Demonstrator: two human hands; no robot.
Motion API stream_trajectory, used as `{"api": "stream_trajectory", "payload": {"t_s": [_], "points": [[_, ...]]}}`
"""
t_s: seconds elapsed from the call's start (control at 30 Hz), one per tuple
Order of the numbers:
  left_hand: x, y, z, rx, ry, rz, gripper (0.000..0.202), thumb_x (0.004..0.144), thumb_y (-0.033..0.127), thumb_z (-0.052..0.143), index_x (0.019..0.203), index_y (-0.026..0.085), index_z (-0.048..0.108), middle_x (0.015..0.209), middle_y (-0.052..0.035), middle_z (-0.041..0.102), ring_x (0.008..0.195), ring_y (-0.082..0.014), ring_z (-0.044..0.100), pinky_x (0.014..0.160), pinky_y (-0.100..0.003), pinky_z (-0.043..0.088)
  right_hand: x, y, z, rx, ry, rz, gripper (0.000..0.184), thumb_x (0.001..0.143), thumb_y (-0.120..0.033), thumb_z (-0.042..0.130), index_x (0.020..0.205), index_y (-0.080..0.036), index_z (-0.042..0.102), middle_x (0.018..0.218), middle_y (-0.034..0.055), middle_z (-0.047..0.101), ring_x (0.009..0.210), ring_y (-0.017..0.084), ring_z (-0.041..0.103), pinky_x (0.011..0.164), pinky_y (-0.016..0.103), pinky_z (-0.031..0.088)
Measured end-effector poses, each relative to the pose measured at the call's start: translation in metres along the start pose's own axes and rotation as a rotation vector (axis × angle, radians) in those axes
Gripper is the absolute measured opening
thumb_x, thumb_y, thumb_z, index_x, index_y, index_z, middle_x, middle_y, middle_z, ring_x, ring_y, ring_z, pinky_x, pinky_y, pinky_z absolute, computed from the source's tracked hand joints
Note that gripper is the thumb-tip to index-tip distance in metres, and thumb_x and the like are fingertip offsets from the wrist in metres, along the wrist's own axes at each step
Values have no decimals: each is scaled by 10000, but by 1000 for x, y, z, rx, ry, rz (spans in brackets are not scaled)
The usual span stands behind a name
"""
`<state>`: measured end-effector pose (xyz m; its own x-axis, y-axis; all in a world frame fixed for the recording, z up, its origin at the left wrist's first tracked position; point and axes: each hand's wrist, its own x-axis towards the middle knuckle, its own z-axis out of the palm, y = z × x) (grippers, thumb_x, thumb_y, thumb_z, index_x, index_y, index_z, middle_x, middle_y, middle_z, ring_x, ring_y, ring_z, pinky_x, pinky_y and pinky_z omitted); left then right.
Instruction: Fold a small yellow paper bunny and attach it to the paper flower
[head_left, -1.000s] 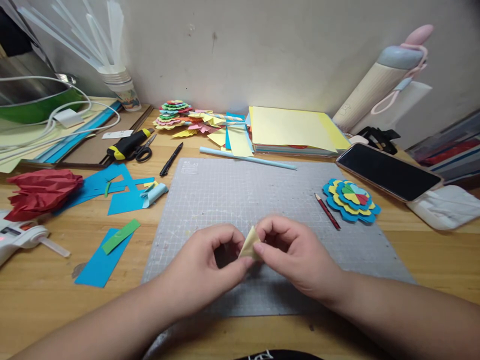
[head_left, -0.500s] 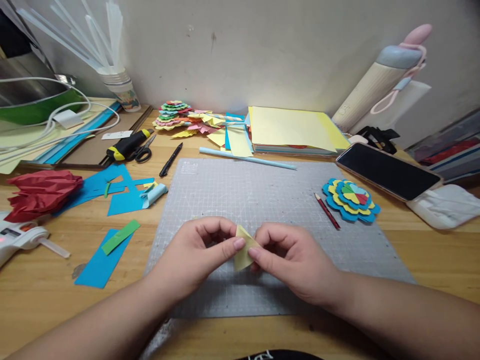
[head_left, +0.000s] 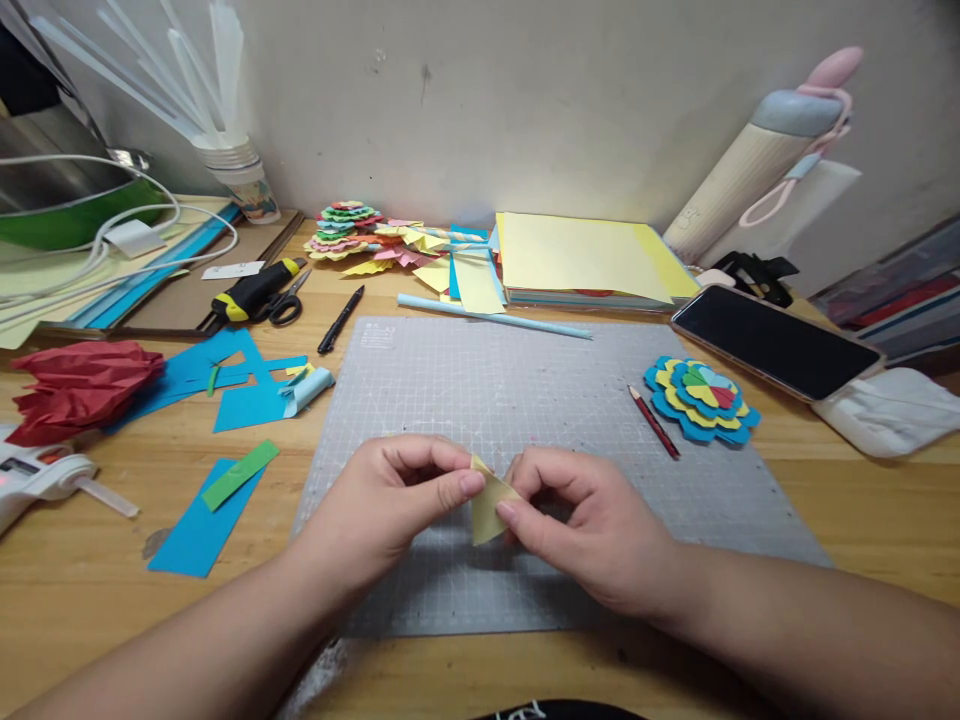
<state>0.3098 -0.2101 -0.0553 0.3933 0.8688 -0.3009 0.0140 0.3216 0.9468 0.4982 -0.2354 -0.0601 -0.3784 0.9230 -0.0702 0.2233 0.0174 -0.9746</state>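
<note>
The left hand (head_left: 397, 500) pinches one corner of a small, pale yellow, folded piece of paper (head_left: 487, 512) between thumb and finger. The right hand (head_left: 600, 525) pinches the other side of it the same way. The paper is between the two hands, over a big gray mat with thin white lines (head_left: 450, 390) on the wooden desk (head_left: 885, 510). A short dark red pencil (head_left: 654, 422) lies on the mat, just beside a round paper flower with blue and yellow layers (head_left: 701, 400).
</note>
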Motion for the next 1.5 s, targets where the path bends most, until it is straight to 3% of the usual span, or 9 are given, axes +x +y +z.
{"api": "stream_trajectory", "payload": {"t_s": [0.57, 0.87, 1.03, 1.17, 1.27, 1.4, 1.5], "points": [[0, -3, -4, -1, 5, 111, 52, 758, 229, 732, 707, 239, 733, 809, 23, 728, 804, -130, 632, 769, -245, 476, -2, 1, 0, -22, -8, -12, 223, 834, -263, 570, 636, -197, 493, 617, -8, 563, 584, 118, 498, 556, 266, 403], [0, -1, -1, -61, 38, 121, 83, 756, 228, 747, 695, 218, 693, 726, 44, 653, 716, -89, 568, 683, -192, 446, -3, 1, 1, -18, -8, -16, 210, 830, -250, 566, 641, -191, 497, 620, -4, 557, 572, 116, 479, 551, 266, 395], [1, -4, -3, -90, 20, 172, 89, 768, 234, 745, 701, 209, 691, 754, 33, 641, 758, -96, 561, 720, -196, 433, -3, 0, 1, -3, -21, 0, 218, 827, -267, 567, 635, -188, 501, 613, 2, 558, 570, 123, 482, 551, 274, 397], [1, -7, -1, -204, -19, 102, 150, 797, 357, 722, 806, 214, 678, 761, 28, 631, 720, -99, 542, 689, -210, 429, -4, 1, 0, 94, -35, 43, 228, 830, -297, 581, 643, -189, 509, 627, 16, 586, 594, 142, 528, 577, 292, 420], [1, -6, 1, -170, -77, 30, 250, 762, 405, 748, 880, 204, 657, 729, 35, 619, 664, -93, 524, 632, -206, 418, -3, 3, -1, 219, -48, 86, 235, 845, -322, 592, 668, -187, 514, 631, 11, 593, 590, 134, 537, 583, 285, 428], [1, -2, 2, -67, -192, -80, 200, 753, 327, 744, 739, 148, 656, 704, 4, 652, 677, -106, 560, 645, -221, 426, -1, 4, 0, 294, -59, 109, 255, 833, -348, 637, 680, -181, 521, 615, -6, 582, 580, 115, 525, 576, 259, 420], [1, -2, 3, -97, -158, -63, 163, 754, 266, 724, 678, 152, 637, 687, 11, 656, 676, -105, 574, 651, -223, 433, 0, 3, 0, 285, -77, 104, 262, 831, -351, 648, 681, -176, 523, 614, -5, 587, 582, 112, 524, 569, 249, 410]]}}
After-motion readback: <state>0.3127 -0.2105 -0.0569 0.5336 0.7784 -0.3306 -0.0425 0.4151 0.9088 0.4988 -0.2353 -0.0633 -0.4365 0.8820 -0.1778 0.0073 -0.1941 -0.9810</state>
